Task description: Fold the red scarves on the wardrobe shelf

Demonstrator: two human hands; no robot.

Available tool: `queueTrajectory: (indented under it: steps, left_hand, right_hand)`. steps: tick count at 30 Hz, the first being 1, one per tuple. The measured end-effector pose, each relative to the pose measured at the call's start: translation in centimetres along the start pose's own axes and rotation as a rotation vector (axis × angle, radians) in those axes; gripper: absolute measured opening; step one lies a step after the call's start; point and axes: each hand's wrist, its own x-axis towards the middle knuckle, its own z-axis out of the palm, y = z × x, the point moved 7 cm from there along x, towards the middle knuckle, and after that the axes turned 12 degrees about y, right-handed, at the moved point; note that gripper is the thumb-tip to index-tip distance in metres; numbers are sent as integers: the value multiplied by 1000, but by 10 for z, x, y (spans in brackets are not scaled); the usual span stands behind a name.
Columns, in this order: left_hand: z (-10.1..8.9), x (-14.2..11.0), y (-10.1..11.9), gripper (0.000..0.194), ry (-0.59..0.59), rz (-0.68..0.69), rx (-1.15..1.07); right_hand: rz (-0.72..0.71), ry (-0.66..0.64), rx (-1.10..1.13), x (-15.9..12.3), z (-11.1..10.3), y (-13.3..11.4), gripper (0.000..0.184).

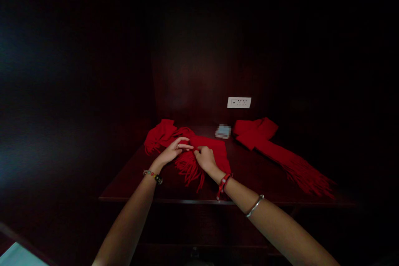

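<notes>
A red fringed scarf (215, 144) lies loosely spread on a dark wooden shelf, its tassels hanging toward the front edge. Over its left part, my left hand (172, 151) has its fingers stretched out and apart, with a ring on one finger. My right hand (206, 159) is closed, with fingers curled down at the scarf's middle just above the tassels; the fingertips are partly hidden. Bunched up behind my left hand is more red fringed cloth (162, 132); whether it is a separate scarf I cannot tell.
Another red scarf (264, 139) lies folded over at the right, its fringe reaching toward the front edge of the shelf (134, 183). A small pale blurred item (223, 131) sits at the back, below a white wall socket (239, 102). Dark panels rise behind and at the left.
</notes>
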Motion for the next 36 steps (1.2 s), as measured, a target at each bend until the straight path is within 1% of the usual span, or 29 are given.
queueTrajectory:
  steps: [2,4,7,9,10,11,13,15,16,17,18,20,22,24,25,27,29,31,32,34,36]
  left_hand:
    - [-2,1,0,32,47,40,73]
    - [-1,2,1,27,92,94,197]
    - [5,0,5,28,131,198,449]
    - [9,-3,6,30,181,210,592]
    - [10,-4,6,32,216,181,643]
    - [10,-6,4,36,249,122,688]
    - [12,-11,-2,50,279,-53,766]
    - [18,-16,-8,65,261,-224,842]
    - [20,-18,-9,69,248,-285,885]
    - [23,-18,-10,71,238,-322,926]
    - [26,-18,-9,70,224,-332,957]
    - [29,-13,-7,63,181,-280,979]
    - [30,-7,-5,51,124,-146,945]
    - [23,-2,-3,44,65,2,897]
    - [17,-1,-3,43,30,55,874]
    - [4,1,-7,42,-70,95,832]
    - [-7,5,-11,43,-171,85,821]
    - [-9,9,-12,47,-238,69,873]
    - [-7,11,-10,51,-232,64,927]
    - [2,16,-1,58,-134,65,1061]
    - [20,16,13,59,6,84,1167]
  right_hand:
    - [68,71,87,6,-3,9,23]
    - [165,140,188,14,-9,23,25]
    - [313,214,318,30,-24,47,31]
    - [345,261,343,42,-38,60,37]
    - [332,286,332,48,-46,65,40]
    - [310,302,307,54,-54,69,42]
    - [252,293,241,64,-65,75,43]
    - [197,222,167,70,-71,77,39]
    - [176,177,134,71,-73,77,37]
    - [157,137,105,73,-76,77,36]
    - [136,110,83,74,-81,77,34]
    - [107,96,76,75,-98,77,28]
    - [96,104,134,75,-122,79,22]
    - [101,87,235,73,-146,82,22]
    - [99,69,281,72,-157,84,23]
    - [54,26,328,68,-172,87,23]
    - [-30,-18,276,65,-174,90,23]
    - [-117,-53,126,63,-162,97,24]
    - [-153,-67,28,62,-153,103,25]
    - [-203,-77,-166,61,-132,118,28]
    - [-199,-72,-313,60,-113,136,33]
